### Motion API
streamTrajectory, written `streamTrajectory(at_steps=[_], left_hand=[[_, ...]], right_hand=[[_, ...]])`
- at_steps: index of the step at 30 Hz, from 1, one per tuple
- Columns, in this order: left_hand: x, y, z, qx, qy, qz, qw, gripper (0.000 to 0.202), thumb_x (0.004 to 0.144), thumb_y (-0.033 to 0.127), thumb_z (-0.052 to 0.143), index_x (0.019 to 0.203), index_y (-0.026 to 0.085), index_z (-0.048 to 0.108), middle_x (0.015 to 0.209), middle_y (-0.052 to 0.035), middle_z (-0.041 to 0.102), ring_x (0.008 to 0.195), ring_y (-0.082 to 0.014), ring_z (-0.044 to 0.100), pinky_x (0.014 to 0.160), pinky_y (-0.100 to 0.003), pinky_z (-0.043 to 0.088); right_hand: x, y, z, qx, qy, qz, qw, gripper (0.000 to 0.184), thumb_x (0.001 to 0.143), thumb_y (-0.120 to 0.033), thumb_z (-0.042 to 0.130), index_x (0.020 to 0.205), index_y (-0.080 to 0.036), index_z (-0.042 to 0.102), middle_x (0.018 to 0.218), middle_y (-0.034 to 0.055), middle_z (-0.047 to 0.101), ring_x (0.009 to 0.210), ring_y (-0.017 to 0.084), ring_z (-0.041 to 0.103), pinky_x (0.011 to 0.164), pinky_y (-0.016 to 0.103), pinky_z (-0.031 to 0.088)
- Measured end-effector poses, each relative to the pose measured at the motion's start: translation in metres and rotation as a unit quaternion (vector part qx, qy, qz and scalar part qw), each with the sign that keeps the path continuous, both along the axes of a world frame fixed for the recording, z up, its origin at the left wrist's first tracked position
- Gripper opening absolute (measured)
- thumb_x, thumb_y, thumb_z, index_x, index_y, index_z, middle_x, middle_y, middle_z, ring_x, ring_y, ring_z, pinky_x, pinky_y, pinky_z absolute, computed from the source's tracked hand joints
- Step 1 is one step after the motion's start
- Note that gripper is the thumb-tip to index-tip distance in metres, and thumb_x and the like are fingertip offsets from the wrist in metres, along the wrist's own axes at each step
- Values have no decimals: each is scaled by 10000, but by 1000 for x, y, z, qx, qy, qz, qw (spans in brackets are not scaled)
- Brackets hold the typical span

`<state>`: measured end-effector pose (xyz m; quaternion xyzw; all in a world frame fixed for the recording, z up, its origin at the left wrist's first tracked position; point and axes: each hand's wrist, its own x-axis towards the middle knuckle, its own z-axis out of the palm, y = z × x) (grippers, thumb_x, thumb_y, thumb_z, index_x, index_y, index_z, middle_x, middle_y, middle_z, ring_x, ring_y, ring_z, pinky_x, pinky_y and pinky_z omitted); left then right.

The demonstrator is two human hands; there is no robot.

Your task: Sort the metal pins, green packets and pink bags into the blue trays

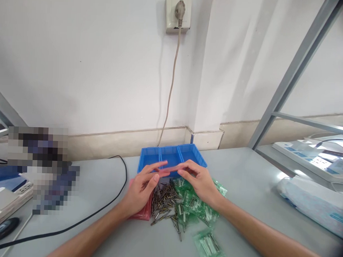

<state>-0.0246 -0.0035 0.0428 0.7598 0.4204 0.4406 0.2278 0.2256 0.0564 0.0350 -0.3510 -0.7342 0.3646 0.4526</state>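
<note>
Strip (172, 168), thin, pinkish, motion-blurred: up between both hands, by front edge of blue bin (150, 156). Long axis left-right, right end slightly higher in view. Pinched at right end in right hand (197, 178), nearly closed. Left hand (139, 187) half open, fingers stretched to left end; can't tell if gripping.

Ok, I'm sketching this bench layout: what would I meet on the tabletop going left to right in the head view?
Black rounded object → red plastic packaging → loose metal pieces → green plastic bags → pale soft packet.
</note>
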Motion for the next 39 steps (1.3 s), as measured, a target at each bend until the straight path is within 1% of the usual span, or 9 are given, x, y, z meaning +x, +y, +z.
streamTrajectory(at_steps=[3, 10, 13, 17, 23, 28, 31, 36, 39], left_hand=[[0, 3, -4, -11, 12, 11, 1000, 355, 1143, 361, 479, 1370, 311, 747, 1347, -57, 757, 1205, -252, 662, 1109, -441, 500], [2, 9, -15, -7, -8, 19, 1000, 445, 1084, 246, 549, 1509, 348, 630, 1447, -75, 650, 1195, -249, 654, 1003, -391, 560], [0, 9, -13, -26, -8, 32, 999, 381, 1050, 291, 628, 1421, 343, 698, 1417, -84, 627, 1083, -236, 669, 861, -346, 585], [0, 9, -11, -12, 1, 53, 998, 249, 1089, 372, 583, 1168, 260, 791, 1320, -84, 661, 1126, -241, 647, 1013, -384, 534], [1, 10, -16, -61, -29, 77, 995, 355, 1113, 470, 518, 1080, 198, 743, 977, -37, 740, 887, -209, 651, 840, -323, 559], [1, 8, -17, -68, -34, 76, 994, 348, 1108, 479, 520, 1099, 206, 735, 981, -42, 753, 902, -222, 672, 848, -341, 577], [3, 5, -15, -77, -54, 67, 993, 334, 1064, 486, 627, 1262, 222, 677, 1119, -72, 758, 1019, -248, 703, 941, -380, 587], [5, 1, -7, -71, -108, 71, 989, 700, 1078, 427, 631, 1662, 282, 274, 1201, -79, 730, 1055, -226, 719, 969, -378, 584], [0, 2, 3, -33, -61, 72, 995, 523, 1104, 418, 575, 1594, 292, 444, 1246, -72, 727, 1123, -229, 703, 966, -352, 581]], right_hand=[[-1, 0, 1, 7, 14, -5, 1000, 296, 1043, -505, 658, 945, -244, 760, 991, 32, 621, 895, 205, 590, 779, 319, 482], [-4, -4, -2, -100, 39, 85, 991, 423, 1054, -574, 613, 829, -217, 579, 748, -37, 495, 692, 151, 472, 640, 269, 418], [-5, -8, 2, -101, 34, 103, 989, 423, 1067, -565, 598, 837, -210, 594, 769, -35, 513, 703, 146, 473, 652, 267, 409], [-3, -10, 8, -65, 11, 79, 995, 418, 1118, -527, 516, 907, -213, 694, 828, -9, 577, 719, 153, 506, 681, 280, 434], [-1, -11, 11, -29, 5, 81, 996, 389, 1108, -528, 537, 1060, -254, 809, 1241, 65, 689, 892, 185, 630, 758, 299, 528], [-1, -15, 11, -45, -8, 78, 996, 319, 1104, -490, 557, 1177, -280, 786, 1114, 28, 772, 943, 210, 660, 822, 314, 536], [-1, -14, 11, -39, -3, 64, 997, 294, 1097, -464, 568, 1177, -277, 781, 1153, 29, 780, 1000, 224, 675, 876, 332, 545], [-1, -13, 15, -34, -4, 70, 997, 322, 1096, -464, 561, 1219, -268, 785, 1241, 48, 784, 1070, 248, 697, 950, 373, 560], [0, -14, 17, -32, -2, 87, 996, 322, 1097, -459, 564, 1246, -278, 784, 1268, 47, 782, 1131, 254, 699, 983, 377, 559]])
